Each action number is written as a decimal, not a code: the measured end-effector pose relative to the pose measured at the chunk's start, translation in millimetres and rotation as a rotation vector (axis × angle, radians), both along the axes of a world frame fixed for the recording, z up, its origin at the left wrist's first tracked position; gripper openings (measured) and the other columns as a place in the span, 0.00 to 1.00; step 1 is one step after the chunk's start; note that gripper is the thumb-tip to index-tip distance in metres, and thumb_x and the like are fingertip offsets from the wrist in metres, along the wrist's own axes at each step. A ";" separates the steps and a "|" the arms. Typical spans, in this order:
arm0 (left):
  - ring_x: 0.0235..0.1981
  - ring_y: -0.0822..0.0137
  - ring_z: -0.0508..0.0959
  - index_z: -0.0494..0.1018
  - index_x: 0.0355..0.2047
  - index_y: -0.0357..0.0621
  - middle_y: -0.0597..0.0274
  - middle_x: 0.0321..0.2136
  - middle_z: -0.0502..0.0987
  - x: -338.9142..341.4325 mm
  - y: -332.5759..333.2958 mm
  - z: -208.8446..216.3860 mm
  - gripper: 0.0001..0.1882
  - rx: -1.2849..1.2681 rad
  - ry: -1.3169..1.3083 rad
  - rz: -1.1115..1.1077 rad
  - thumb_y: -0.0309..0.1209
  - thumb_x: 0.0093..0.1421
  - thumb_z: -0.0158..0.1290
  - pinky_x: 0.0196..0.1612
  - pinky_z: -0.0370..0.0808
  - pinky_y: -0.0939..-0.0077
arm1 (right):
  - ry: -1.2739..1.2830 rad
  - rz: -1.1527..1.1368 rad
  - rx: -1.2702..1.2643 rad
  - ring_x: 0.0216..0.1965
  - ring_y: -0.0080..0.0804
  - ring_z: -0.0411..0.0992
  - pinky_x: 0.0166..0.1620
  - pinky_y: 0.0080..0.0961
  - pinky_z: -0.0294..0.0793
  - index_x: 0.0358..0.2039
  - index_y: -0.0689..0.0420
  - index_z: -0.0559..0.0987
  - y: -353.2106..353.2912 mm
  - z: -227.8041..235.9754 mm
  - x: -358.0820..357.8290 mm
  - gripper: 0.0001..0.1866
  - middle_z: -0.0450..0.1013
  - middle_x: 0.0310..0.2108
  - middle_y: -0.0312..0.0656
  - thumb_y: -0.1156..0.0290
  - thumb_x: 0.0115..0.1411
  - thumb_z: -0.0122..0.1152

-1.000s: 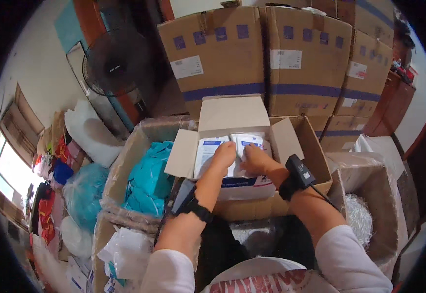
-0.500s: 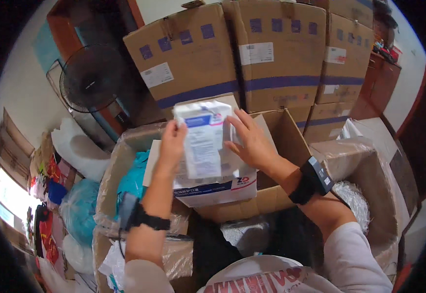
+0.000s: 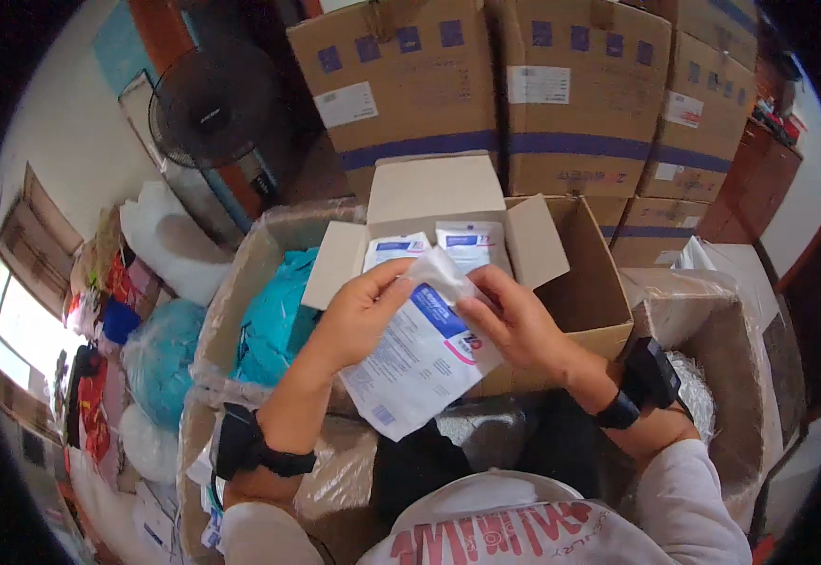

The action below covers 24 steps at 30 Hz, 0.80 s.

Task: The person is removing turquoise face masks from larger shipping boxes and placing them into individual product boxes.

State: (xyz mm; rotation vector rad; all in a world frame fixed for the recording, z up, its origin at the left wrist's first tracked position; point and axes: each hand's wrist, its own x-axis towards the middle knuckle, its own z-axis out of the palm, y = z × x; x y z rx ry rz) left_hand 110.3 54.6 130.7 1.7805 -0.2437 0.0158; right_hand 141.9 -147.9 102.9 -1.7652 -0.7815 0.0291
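Note:
A flat white packet (image 3: 420, 353) with a blue band and pink print is tilted in front of me, pinched near its top end by both hands. My left hand (image 3: 361, 315) grips the upper left edge with thumb and fingers. On the upper right side my right hand (image 3: 519, 318) is closed on the same packet. Just beyond it stands a small white carton (image 3: 438, 184) with its flaps spread. Inside, two similar packets show side by side, a left packet (image 3: 397, 247) and a right packet (image 3: 471, 247); their lower parts are hidden by my hands and the held packet.
Under and right of the carton is a larger open cardboard box (image 3: 597, 282). To the left, a plastic-lined box holds teal bundles (image 3: 276, 315). Another lined box (image 3: 745, 348) stands at right. Tall stacked cartons (image 3: 585, 113) and a black fan (image 3: 211, 108) are behind.
The packet has come down and nearer from over the carton and is now tilted. Both hands moved with it, and the carton's flaps and inside packets have come into sight. The view has shifted.

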 end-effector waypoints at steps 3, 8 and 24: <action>0.35 0.79 0.70 0.67 0.44 0.38 0.67 0.34 0.72 -9.5 -1.8 -17.1 0.14 0.022 0.100 0.008 0.31 0.61 0.44 0.39 0.68 0.84 | 0.085 0.004 -0.074 0.27 0.30 0.69 0.31 0.26 0.68 0.36 0.61 0.68 0.1 -22.2 -10.6 0.12 0.70 0.26 0.46 0.66 0.58 0.52; 0.33 0.67 0.73 0.68 0.42 0.41 0.60 0.32 0.74 -27.7 0.0 -30.1 0.13 0.430 -0.024 -0.183 0.33 0.59 0.45 0.38 0.69 0.76 | 0.039 0.315 -0.217 0.29 0.32 0.70 0.32 0.29 0.68 0.36 0.61 0.69 -12.1 -37.0 -12.8 0.15 0.71 0.28 0.47 0.61 0.58 0.51; 0.24 0.66 0.69 0.67 0.30 0.41 0.58 0.21 0.69 -87.3 -13.1 -124.3 0.12 0.302 0.195 -0.251 0.36 0.62 0.41 0.31 0.67 0.75 | -0.289 0.552 -0.631 0.21 0.42 0.69 0.26 0.34 0.68 0.21 0.60 0.70 -5.7 -76.1 -51.7 0.17 0.68 0.17 0.44 0.59 0.58 0.49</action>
